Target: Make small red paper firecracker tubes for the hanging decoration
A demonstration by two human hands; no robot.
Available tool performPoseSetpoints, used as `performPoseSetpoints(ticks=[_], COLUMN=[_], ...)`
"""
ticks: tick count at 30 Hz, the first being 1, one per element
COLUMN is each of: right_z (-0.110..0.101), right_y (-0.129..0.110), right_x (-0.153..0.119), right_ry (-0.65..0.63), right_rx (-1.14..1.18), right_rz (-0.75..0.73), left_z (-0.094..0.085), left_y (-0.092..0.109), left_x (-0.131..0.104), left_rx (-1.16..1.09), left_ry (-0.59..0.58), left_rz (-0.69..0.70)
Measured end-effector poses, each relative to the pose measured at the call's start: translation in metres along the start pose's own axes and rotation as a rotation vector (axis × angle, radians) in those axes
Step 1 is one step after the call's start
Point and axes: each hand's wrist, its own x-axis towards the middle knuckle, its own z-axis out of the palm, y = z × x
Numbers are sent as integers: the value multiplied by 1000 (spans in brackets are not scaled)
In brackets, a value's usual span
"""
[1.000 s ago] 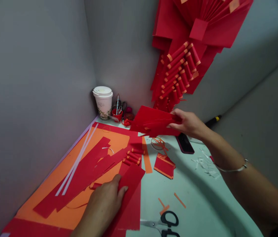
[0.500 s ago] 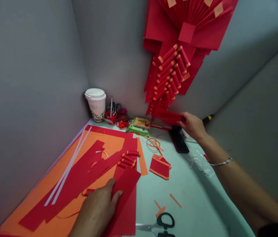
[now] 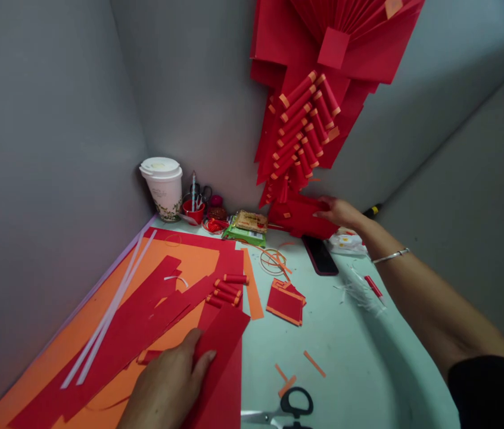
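Note:
My left hand (image 3: 174,372) grips a red paper strip (image 3: 229,333) between thumb and fingers, low over the sheets. Under it lie red and orange paper sheets (image 3: 180,244). Small red paper rolls with orange ends (image 3: 227,292) sit just beyond the strip. Reaching far to the back, my right hand (image 3: 339,213) is closed on the edge of a folded red paper piece (image 3: 301,214) near the wall. Above that piece hangs a red paper decoration (image 3: 296,125) with a pleated fan and two slanted rows of rolls.
Scissors (image 3: 294,405) lie at the front edge. Red cards with orange borders (image 3: 285,302), a phone (image 3: 321,256) and clear plastic scraps (image 3: 366,292) are on the pale table. A white lidded cup (image 3: 165,193), a red pen cup (image 3: 193,211) and snack packets (image 3: 249,225) stand along the wall.
My right hand has tilted the folded red paper, so its broad face now shows. My left hand still holds the strip. The whole view has shifted slightly.

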Motion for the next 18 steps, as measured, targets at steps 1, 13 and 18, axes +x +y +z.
performPoseSetpoints(ticks=[1,13,18], right_z=[-2,3,7], right_y=[1,2,7], right_x=[5,27,13], right_ry=[-22,-12,13], right_rx=[5,-9,29], right_rz=[-5,-58,-25], left_z=[0,1,1], left_y=[0,-3,-4], left_x=[1,4,4], left_rx=[6,1,5], left_ry=[-1,-12,-11], left_rz=[-3,3,2])
